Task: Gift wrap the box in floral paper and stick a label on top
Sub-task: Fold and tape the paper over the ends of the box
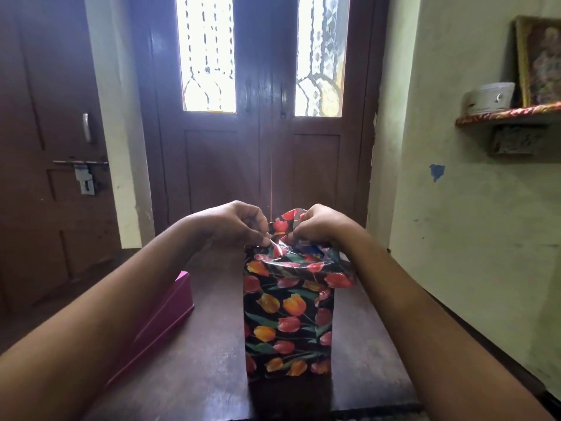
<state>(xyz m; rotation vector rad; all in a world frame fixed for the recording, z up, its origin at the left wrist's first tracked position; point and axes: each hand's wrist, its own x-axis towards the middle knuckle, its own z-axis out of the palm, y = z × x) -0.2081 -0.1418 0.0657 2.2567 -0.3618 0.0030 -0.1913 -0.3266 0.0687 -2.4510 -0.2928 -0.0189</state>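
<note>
The box (288, 323) stands on end in the middle of the table (206, 344), its sides in floral paper and its top end not closed. The right hand (321, 226) pinches the raised paper flap (287, 220). The left hand (236, 223) pinches what looks like clear tape (282, 253), though glare blurs it. The risk: pull too hard and the tall box tips, or the tape lands wrinkled and the flap springs back.

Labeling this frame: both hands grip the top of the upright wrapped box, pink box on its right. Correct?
No. Head view shows the pink box left of the wrapped box. Rest holds: left hand and right hand grip its top.
</note>
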